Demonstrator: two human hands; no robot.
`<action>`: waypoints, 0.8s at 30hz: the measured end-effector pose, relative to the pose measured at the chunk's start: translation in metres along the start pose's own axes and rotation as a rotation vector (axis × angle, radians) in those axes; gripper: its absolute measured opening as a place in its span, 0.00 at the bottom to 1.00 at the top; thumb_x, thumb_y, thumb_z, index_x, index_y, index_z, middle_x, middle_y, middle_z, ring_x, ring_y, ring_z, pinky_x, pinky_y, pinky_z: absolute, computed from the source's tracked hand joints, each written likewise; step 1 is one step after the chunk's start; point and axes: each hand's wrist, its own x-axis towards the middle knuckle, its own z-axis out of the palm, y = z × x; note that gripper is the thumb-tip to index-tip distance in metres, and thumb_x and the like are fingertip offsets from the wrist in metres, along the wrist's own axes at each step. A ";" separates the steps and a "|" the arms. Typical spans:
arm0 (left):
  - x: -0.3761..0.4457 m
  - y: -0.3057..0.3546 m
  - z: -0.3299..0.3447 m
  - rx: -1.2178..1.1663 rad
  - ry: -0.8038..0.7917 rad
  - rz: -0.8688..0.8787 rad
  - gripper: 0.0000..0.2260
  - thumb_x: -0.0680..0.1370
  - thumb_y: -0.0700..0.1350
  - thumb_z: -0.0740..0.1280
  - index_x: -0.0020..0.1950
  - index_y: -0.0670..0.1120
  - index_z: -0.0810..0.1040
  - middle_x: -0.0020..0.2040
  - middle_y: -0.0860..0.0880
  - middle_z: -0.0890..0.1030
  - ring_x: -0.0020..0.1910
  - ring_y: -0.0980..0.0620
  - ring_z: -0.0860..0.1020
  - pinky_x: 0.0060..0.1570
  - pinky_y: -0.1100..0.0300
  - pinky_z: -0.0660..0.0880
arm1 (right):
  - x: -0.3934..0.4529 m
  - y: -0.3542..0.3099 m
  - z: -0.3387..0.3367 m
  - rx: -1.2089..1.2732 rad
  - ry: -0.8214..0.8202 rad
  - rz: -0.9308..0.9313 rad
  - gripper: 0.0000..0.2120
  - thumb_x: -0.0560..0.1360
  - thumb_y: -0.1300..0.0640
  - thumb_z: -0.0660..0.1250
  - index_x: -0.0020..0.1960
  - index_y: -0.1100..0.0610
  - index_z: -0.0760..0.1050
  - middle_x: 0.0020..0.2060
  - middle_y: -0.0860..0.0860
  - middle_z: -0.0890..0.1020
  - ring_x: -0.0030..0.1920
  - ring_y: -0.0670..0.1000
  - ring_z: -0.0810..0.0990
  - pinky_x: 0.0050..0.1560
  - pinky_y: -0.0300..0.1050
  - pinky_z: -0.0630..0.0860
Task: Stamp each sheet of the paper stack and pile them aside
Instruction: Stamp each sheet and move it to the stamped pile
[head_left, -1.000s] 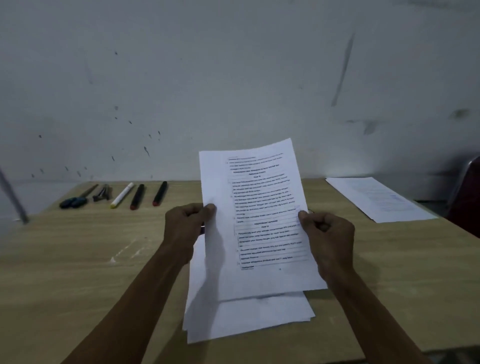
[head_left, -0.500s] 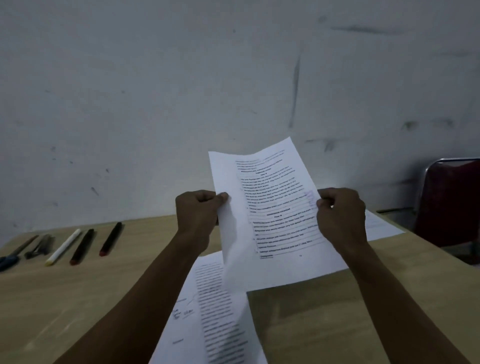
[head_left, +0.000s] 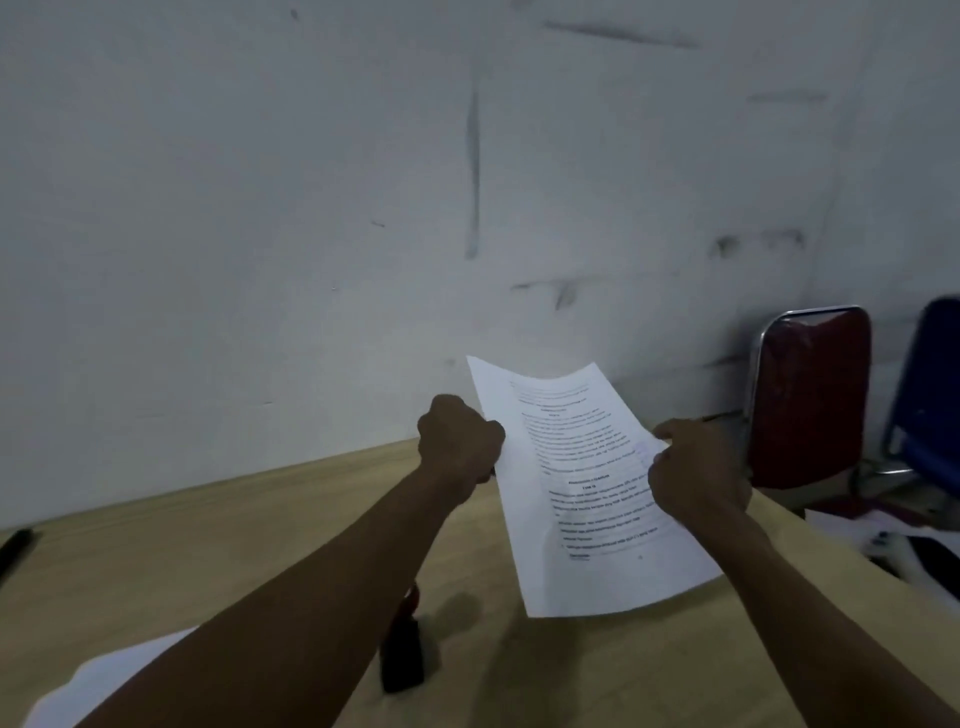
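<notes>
A printed white sheet (head_left: 582, 499) with a faint stamp mark near its right edge hangs above the right part of the wooden table (head_left: 182, 561). My left hand (head_left: 460, 439) pinches its left edge and my right hand (head_left: 696, 467) pinches its right edge. The paper stack (head_left: 98, 680) shows only as a white corner at the lower left, mostly hidden by my left forearm. A dark stamp (head_left: 402, 660) with a red part stands on the table below my left forearm.
A dark pen (head_left: 13, 548) lies at the table's left edge. Beyond the table's right end stand a red chair (head_left: 810, 395) and a blue chair (head_left: 930, 389), with clutter (head_left: 904, 545) on the floor. A marked white wall rises behind.
Both hands have carried the sheet to the right, away from the stack. The view has turned right, so the row of pens has mostly left the frame and the chairs have come in.
</notes>
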 end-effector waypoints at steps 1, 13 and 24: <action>0.006 -0.005 0.014 0.014 -0.025 -0.032 0.05 0.69 0.34 0.67 0.42 0.31 0.77 0.39 0.36 0.81 0.32 0.40 0.82 0.25 0.59 0.74 | 0.008 0.009 0.004 -0.015 -0.014 0.013 0.19 0.75 0.63 0.66 0.66 0.57 0.74 0.62 0.57 0.77 0.60 0.59 0.77 0.58 0.51 0.74; 0.079 -0.045 0.116 0.060 -0.097 -0.243 0.05 0.70 0.34 0.68 0.39 0.38 0.72 0.47 0.35 0.81 0.43 0.37 0.82 0.28 0.59 0.75 | 0.101 0.061 0.052 -0.161 -0.049 -0.010 0.12 0.76 0.61 0.67 0.60 0.59 0.75 0.55 0.56 0.80 0.52 0.56 0.79 0.47 0.43 0.72; 0.141 -0.056 0.154 0.138 -0.020 -0.220 0.10 0.69 0.33 0.71 0.37 0.41 0.70 0.43 0.40 0.77 0.40 0.40 0.80 0.33 0.52 0.81 | 0.164 0.075 0.090 -0.209 -0.060 -0.029 0.06 0.76 0.61 0.67 0.52 0.59 0.74 0.46 0.56 0.80 0.39 0.53 0.74 0.40 0.44 0.71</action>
